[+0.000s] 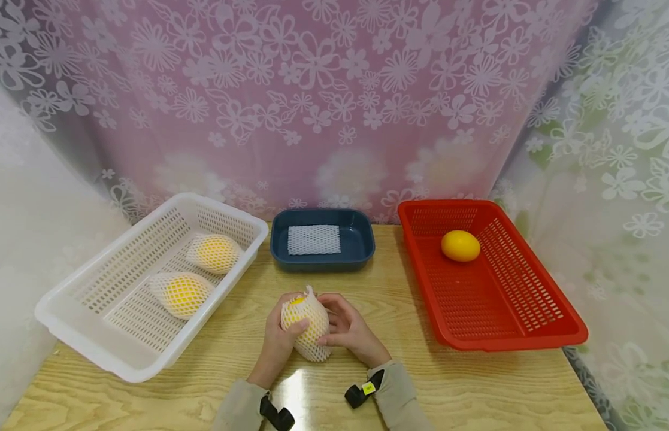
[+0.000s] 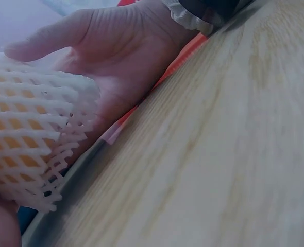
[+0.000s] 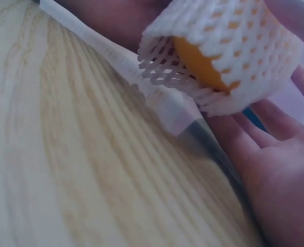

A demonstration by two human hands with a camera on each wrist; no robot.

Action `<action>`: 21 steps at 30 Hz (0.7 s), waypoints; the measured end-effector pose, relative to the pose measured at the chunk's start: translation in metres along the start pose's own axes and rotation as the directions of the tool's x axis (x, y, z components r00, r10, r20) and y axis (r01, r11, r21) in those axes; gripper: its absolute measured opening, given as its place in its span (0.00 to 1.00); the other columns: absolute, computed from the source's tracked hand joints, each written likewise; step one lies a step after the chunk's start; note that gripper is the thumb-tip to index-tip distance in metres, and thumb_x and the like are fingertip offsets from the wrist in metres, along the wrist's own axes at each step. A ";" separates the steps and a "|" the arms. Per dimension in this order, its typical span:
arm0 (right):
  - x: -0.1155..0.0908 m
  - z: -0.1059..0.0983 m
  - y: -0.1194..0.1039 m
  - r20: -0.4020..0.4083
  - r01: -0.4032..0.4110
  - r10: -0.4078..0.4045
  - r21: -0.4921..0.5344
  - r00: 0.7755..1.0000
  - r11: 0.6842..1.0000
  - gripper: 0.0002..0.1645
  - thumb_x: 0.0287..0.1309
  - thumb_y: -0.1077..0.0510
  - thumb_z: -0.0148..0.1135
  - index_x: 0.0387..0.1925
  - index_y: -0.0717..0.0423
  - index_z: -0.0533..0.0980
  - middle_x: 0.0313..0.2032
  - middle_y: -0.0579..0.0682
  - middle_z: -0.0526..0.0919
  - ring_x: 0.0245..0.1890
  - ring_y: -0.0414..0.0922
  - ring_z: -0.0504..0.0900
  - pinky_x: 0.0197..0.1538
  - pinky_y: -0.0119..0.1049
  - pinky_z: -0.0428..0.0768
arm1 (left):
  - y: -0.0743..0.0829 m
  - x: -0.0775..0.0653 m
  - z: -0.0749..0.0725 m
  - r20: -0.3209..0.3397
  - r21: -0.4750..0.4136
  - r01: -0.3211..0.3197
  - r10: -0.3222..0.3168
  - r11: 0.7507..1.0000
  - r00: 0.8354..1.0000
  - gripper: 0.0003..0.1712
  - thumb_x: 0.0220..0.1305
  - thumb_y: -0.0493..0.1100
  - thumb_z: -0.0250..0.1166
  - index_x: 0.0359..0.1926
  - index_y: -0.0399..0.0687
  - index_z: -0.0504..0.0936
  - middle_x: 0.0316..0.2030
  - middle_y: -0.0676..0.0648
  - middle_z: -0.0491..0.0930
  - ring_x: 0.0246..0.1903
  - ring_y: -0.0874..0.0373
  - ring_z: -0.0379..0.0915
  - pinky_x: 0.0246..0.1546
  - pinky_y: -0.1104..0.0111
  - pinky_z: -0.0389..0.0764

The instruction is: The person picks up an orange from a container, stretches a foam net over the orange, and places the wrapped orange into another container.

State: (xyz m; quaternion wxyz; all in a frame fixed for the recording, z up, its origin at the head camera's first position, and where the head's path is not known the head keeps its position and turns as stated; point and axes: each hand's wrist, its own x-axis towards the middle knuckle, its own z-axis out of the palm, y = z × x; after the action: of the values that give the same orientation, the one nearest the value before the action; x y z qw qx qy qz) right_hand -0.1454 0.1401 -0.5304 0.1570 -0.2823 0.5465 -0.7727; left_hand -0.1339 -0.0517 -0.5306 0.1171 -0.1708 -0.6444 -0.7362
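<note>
Above the table's near middle, both hands are at one yellow oval fruit in a white foam net sleeve (image 1: 311, 332). My left hand (image 1: 278, 335) grips it from the left, its thumb across the front of the net. On the other side my right hand (image 1: 357, 330) holds it with the thumb at its lower right and curved fingers behind. A patch of bare yellow skin shows near the top, beside a gathered tip of net. In the right wrist view the net's open end (image 3: 165, 64) stands loose around the fruit (image 3: 203, 64).
On the left, a white basket (image 1: 105, 353) holds two netted yellow fruits (image 1: 184, 296). A dark blue tray (image 1: 323, 263) with flat white foam netting (image 1: 314, 240) stands at the back. To the right, a red basket (image 1: 463, 299) contains one bare yellow fruit (image 1: 460, 246). Curtains enclose the wooden table (image 1: 388, 287).
</note>
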 end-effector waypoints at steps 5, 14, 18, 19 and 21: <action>0.001 0.001 0.000 0.002 -0.001 0.001 0.001 1.000 1.000 0.43 0.54 0.68 0.72 0.68 0.65 0.60 0.64 0.61 0.66 0.59 0.52 0.75 0.56 0.43 0.78 | 0.000 0.000 0.000 -0.003 -0.003 0.016 -0.016 1.000 1.000 0.23 0.56 0.37 0.61 0.54 0.39 0.77 0.48 0.43 0.78 0.42 0.55 0.76 0.42 0.66 0.79; 0.000 -0.001 0.002 -0.153 0.019 -0.027 -0.052 0.988 0.998 0.39 0.55 0.66 0.71 0.65 0.69 0.64 0.63 0.58 0.72 0.59 0.52 0.76 0.57 0.41 0.77 | -0.001 0.000 0.003 0.016 -0.102 0.140 -0.139 0.985 0.990 0.40 0.59 0.37 0.67 0.69 0.35 0.59 0.60 0.42 0.67 0.51 0.54 0.72 0.48 0.66 0.77; -0.001 -0.002 0.001 -0.215 0.014 -0.022 -0.042 0.976 0.999 0.36 0.57 0.65 0.69 0.64 0.69 0.65 0.61 0.58 0.73 0.57 0.52 0.77 0.55 0.41 0.78 | -0.001 0.001 0.004 0.052 -0.129 0.173 -0.167 0.977 0.985 0.45 0.58 0.41 0.71 0.70 0.36 0.56 0.59 0.40 0.66 0.51 0.54 0.71 0.47 0.68 0.77; 0.000 -0.002 0.000 -0.219 0.016 -0.025 -0.039 0.976 0.999 0.35 0.58 0.64 0.69 0.64 0.68 0.66 0.61 0.59 0.73 0.57 0.53 0.77 0.54 0.41 0.79 | 0.000 0.001 0.005 0.056 -0.128 0.185 -0.179 0.974 0.982 0.45 0.58 0.41 0.72 0.70 0.37 0.56 0.59 0.40 0.66 0.50 0.54 0.71 0.47 0.68 0.77; 0.000 -0.002 0.000 -0.213 0.024 -0.032 -0.040 0.977 0.999 0.33 0.60 0.65 0.67 0.65 0.68 0.66 0.61 0.60 0.72 0.57 0.53 0.77 0.54 0.41 0.79 | 0.000 0.002 0.005 0.062 -0.121 0.210 -0.203 0.970 0.977 0.45 0.58 0.40 0.72 0.70 0.38 0.56 0.59 0.39 0.65 0.50 0.54 0.71 0.47 0.68 0.77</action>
State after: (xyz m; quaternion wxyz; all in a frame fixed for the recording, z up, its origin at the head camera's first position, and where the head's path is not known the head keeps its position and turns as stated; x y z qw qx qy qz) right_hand -0.1465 0.1414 -0.5313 0.0814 -0.2084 0.5702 -0.7905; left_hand -0.1352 -0.0466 -0.5295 0.0127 -0.1280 -0.6132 -0.7794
